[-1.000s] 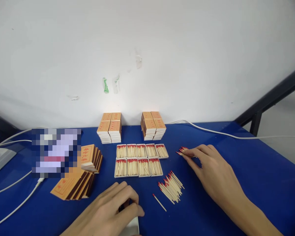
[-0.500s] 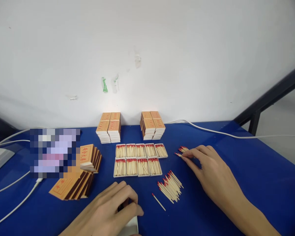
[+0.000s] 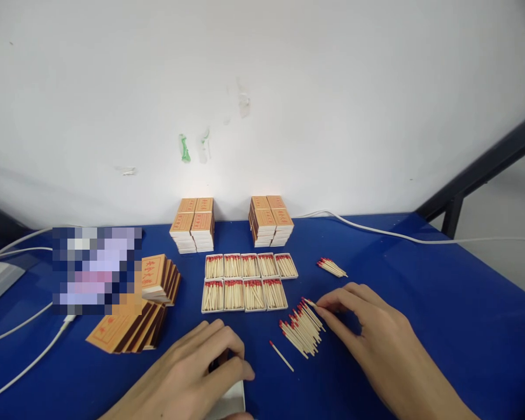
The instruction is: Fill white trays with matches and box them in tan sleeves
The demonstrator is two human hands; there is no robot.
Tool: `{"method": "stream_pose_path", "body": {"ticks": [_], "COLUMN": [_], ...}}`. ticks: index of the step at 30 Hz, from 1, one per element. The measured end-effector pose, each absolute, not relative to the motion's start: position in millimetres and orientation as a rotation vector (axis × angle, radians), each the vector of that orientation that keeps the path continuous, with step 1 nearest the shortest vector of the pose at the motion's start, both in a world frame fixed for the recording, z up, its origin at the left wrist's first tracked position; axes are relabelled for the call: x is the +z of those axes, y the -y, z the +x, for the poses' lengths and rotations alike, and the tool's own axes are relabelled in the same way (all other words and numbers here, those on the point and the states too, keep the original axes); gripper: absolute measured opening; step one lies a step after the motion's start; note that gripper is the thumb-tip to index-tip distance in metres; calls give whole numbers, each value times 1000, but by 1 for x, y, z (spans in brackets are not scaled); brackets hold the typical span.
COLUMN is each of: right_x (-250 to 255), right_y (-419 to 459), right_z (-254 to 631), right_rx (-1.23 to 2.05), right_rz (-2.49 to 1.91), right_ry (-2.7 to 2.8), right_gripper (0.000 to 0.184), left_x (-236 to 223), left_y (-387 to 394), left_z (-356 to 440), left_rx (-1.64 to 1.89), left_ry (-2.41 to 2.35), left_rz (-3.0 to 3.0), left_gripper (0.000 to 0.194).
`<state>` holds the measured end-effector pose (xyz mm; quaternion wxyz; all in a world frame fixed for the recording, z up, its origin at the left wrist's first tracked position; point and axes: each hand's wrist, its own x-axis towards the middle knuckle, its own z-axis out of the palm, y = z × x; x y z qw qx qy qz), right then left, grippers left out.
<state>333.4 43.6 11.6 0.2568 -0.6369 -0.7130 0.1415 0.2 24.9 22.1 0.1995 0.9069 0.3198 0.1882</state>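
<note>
My right hand [image 3: 371, 335] pinches a match [image 3: 310, 304] by its pale end, at the upper right edge of a loose pile of red-headed matches [image 3: 298, 335]. One single match [image 3: 282, 356] lies left of that pile. A smaller bunch of matches [image 3: 332, 268] rests farther back. At the bottom edge, my left hand [image 3: 192, 373] curls around a white matchbox tray [image 3: 233, 399], mostly hidden by the fingers and the frame edge. Beyond it, match-filled trays [image 3: 244, 294] stand in two rows, side by side.
Two blocks of stacked matchboxes [image 3: 192, 221] [image 3: 271, 219] stand near the wall. Toppled matchbox covers [image 3: 120, 332] and more boxes [image 3: 154, 273] lie at left, beside a blurred-out device [image 3: 97, 268]. White cables [image 3: 30, 366] run along the left side and the back right.
My right hand has come from the small bunch toward me to the larger loose pile, leaving matches in the bunch. My left hand stays on the white tray.
</note>
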Motion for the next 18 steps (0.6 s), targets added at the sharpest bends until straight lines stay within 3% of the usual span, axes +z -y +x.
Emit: {"method": "stream_pose_path", "body": {"ticks": [9, 18], "right_x": [14, 8], "right_y": [-35, -33], "right_z": [332, 338], "right_rx": [338, 313], "right_rz": [-1682, -1775], "right_ry": [1899, 1899], "right_gripper": [35, 45], "left_x": [0, 6], "left_y": [-28, -26], "left_z": [1, -1], "left_rx": [739, 663], "left_ry": [-800, -848], "left_rz": [2579, 2547], "left_gripper": [19, 19]}}
